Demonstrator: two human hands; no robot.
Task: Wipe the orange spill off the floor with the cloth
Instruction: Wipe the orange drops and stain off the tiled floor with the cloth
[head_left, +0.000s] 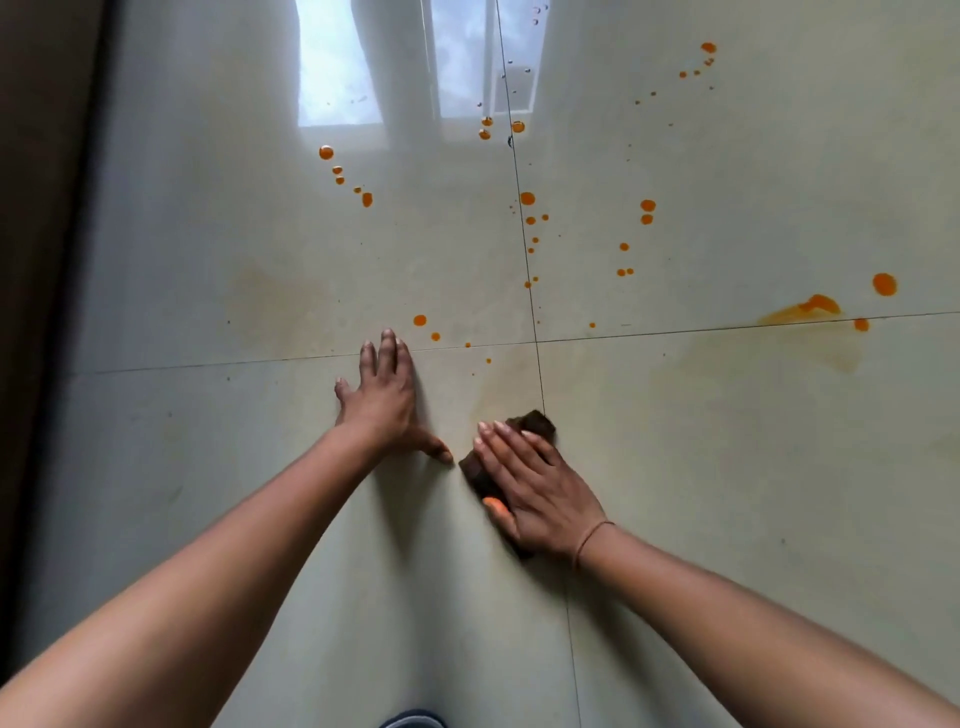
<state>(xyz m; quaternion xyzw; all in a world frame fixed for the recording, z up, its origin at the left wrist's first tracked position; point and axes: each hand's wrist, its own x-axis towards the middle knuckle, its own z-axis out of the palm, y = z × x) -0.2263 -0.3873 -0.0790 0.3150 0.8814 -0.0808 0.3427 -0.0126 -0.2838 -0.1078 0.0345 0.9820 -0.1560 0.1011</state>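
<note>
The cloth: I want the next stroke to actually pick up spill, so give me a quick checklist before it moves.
1. Cloth flat under the right hand: ok.
2. Left hand braced on bare floor, off the orange drops: ok.
3. Nearest drops beyond the cloth, untouched: not ok, aim there.
4. Orange smear far right, remaining: not ok.
5. Right thumb stained orange: not ok, may re-mark the floor.
6. Cloth underside saturation: cannot tell.
</note>
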